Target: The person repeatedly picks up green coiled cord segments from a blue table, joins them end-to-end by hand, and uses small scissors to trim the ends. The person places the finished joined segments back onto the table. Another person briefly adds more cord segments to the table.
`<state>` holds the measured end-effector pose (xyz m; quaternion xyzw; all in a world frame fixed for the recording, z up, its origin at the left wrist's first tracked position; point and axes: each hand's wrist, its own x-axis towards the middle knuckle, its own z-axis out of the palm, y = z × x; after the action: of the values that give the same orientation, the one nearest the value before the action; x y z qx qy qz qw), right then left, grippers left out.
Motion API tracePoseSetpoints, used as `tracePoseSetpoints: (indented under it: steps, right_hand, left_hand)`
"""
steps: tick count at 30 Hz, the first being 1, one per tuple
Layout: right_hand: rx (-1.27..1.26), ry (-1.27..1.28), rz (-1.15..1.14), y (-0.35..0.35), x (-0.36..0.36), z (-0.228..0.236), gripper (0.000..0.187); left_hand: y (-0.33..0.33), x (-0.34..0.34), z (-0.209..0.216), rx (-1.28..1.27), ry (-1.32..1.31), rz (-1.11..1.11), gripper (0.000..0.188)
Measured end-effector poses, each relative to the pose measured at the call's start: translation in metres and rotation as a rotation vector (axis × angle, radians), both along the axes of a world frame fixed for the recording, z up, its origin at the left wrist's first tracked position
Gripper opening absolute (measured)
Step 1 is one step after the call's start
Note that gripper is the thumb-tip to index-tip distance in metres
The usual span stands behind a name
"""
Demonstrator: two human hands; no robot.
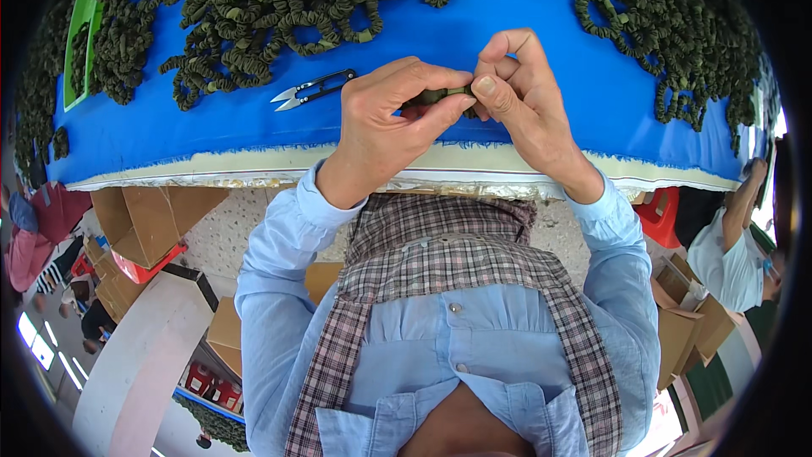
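Between left hand (385,114) and right hand (531,110), olive fabric band (429,96), gathered

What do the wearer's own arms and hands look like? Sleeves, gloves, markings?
Both arms wear long, light blue sleeves: left sleeve, right sleeve. The cloth is plain and wrinkled, fairly loose, ending near the wrists. The left hand and right hand are bare: no gloves, and no rings, watch or cables show. No markings visible on the sleeves.

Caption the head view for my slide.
Left hand and right hand hold a green fabric band over blue cloth, snips nearby.
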<state>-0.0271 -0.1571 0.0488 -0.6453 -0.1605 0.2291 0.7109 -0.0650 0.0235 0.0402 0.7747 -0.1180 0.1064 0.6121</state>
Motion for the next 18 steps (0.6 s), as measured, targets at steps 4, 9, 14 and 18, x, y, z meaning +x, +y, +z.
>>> tracePoseSetpoints:
  steps: [4,9,14,18]
  right_hand:
    - [0.020,0.013,-0.013,0.000,0.001,-0.004,0.030]
    - [0.080,0.038,-0.057,0.000,0.003,-0.003,0.029]
    - [0.172,0.120,-0.068,-0.003,0.012,0.000,0.028]
    - [0.220,0.141,-0.052,-0.005,0.017,-0.005,0.025]
  left_hand:
    - [0.001,-0.001,0.003,-0.031,0.088,0.036,0.016]
    - [0.004,-0.004,0.000,-0.083,0.178,0.037,0.013]
    - [0.003,-0.002,-0.006,-0.112,0.241,0.027,0.015]
    - [-0.003,0.005,-0.010,-0.226,0.248,-0.005,0.017]
